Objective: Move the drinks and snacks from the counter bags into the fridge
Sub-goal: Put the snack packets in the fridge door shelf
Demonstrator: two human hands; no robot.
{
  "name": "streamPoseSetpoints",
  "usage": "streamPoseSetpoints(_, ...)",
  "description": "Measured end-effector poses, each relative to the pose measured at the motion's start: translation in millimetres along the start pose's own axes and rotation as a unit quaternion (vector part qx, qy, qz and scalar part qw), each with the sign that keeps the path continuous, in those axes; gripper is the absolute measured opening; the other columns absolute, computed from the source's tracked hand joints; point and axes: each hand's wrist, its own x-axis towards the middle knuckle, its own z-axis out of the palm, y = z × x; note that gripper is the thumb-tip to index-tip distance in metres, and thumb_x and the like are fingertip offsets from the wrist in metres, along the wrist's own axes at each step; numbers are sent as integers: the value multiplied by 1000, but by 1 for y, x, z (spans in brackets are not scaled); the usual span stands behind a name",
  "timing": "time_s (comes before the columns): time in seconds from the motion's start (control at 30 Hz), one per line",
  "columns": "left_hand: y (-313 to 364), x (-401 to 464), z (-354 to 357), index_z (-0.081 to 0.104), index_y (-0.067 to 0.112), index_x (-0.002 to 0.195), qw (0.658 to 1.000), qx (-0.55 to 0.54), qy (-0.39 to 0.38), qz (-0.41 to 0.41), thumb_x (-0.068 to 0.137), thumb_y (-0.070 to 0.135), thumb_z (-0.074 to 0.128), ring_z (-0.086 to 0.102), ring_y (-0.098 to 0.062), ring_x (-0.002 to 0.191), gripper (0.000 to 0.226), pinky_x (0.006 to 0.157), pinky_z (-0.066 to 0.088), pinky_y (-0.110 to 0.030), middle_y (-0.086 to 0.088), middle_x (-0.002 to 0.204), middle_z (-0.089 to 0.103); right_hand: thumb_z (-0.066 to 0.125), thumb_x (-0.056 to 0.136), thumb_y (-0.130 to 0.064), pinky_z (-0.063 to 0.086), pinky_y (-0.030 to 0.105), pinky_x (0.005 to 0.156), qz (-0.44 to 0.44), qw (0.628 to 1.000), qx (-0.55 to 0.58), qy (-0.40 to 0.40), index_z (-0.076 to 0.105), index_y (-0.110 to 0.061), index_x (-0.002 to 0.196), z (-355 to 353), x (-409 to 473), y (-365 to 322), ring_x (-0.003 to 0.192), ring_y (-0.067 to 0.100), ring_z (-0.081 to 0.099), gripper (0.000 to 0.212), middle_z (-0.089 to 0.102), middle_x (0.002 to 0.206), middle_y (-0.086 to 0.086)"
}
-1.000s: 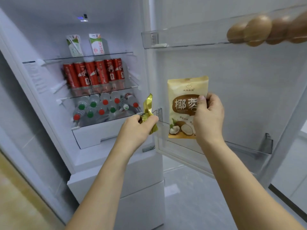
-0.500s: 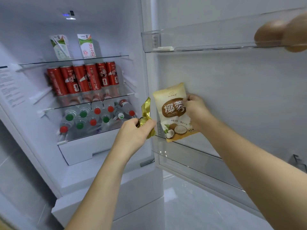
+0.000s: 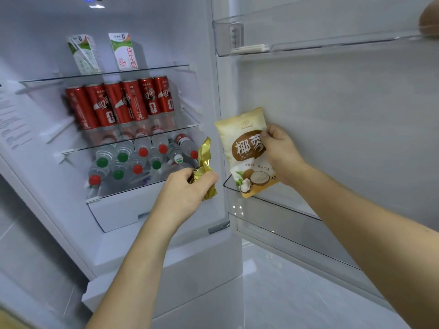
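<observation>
The fridge stands open in front of me. My right hand point(image 3: 279, 154) grips a cream and brown coconut snack pouch point(image 3: 244, 143) by its right edge, its lower end inside the clear lower door shelf point(image 3: 273, 205) at the shelf's left end. My left hand point(image 3: 187, 188) holds a gold foil snack packet point(image 3: 206, 162) just in front of the fridge's right door frame, level with the bottle shelf and a little left of the pouch.
Two milk cartons point(image 3: 123, 52) stand on the top shelf, several red cans point(image 3: 123, 103) on the middle one, several water bottles point(image 3: 142, 160) lie below above a white drawer point(image 3: 118, 212). An upper door shelf point(image 3: 308, 43) holds eggs at its far right.
My right hand brought the coconut pouch left and down into the lower door shelf. My left hand with the gold packet stayed by the door frame. My view shifted right and closer.
</observation>
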Motion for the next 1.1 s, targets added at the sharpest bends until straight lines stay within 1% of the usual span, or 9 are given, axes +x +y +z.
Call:
streamPoseSetpoints(0.3,-7,-4,-1,62,17,68,1000,-18,-21,-4,67,66,60,46,-2,49,49,56,38,-28,12,57,54,36,106,-17,46,8,56,-43,997,-53,-21,56,-26,91,3,-2,11,71,-5,62,27,65,88,-10)
streamPoseSetpoints(0.47,-12,-8,-4,65,20,70,999,-32,-26,-21,66,66,61,53,-1,52,46,58,41,-28,5,65,65,36,104,-12,44,10,59,-132,987,-53,71,51,-21,87,1,0,7,66,-10,55,24,59,83,-8)
streamPoseSetpoints(0.53,-12,-9,-5,66,19,71,999,-35,-26,-21,66,66,61,52,0,52,47,58,41,-27,9,62,62,36,104,-12,41,9,57,-153,983,-83,57,47,-26,81,0,-2,5,62,-12,51,29,56,79,-9)
streamPoseSetpoints(0.63,-11,-12,-4,64,17,71,999,-35,-28,-19,67,64,60,48,1,49,47,55,39,-25,13,57,57,36,104,-14,43,17,60,-98,985,-144,-7,48,-25,80,3,-7,12,68,1,52,29,56,79,-6)
streamPoseSetpoints(0.73,-13,-14,-2,66,17,74,998,-30,-42,-24,67,66,60,53,-2,54,50,58,44,-28,3,64,63,38,105,-14,50,27,62,64,994,-68,-61,57,-22,87,6,-14,23,72,14,60,27,65,83,1)
streamPoseSetpoints(0.8,-15,-14,-1,66,18,75,998,-28,-51,-32,66,68,60,58,-6,60,51,63,48,-33,-4,74,68,41,104,-13,47,28,58,127,986,-64,-84,59,-20,87,5,-16,27,70,16,61,26,66,81,2)
streamPoseSetpoints(0.9,-15,-14,0,67,19,74,998,-22,-56,-35,66,69,59,60,-9,63,51,64,50,-33,-5,77,70,41,102,-11,41,25,57,58,970,-221,-81,61,-14,91,4,-11,26,72,14,56,24,62,81,0)
streamPoseSetpoints(1.0,-11,-15,0,66,18,74,998,-20,-59,-30,66,68,59,60,-9,63,51,63,49,-34,-5,75,69,42,102,-18,33,27,55,-51,893,-438,-89,62,-15,93,4,-13,25,79,21,56,22,61,83,2)
streamPoseSetpoints(1.1,-7,-17,0,65,20,72,998,-17,-62,-21,66,67,59,60,-6,60,48,60,47,-29,6,65,65,47,101,-24,35,27,65,-43,844,-523,-112,66,-8,97,3,-15,27,84,28,58,25,67,95,12)
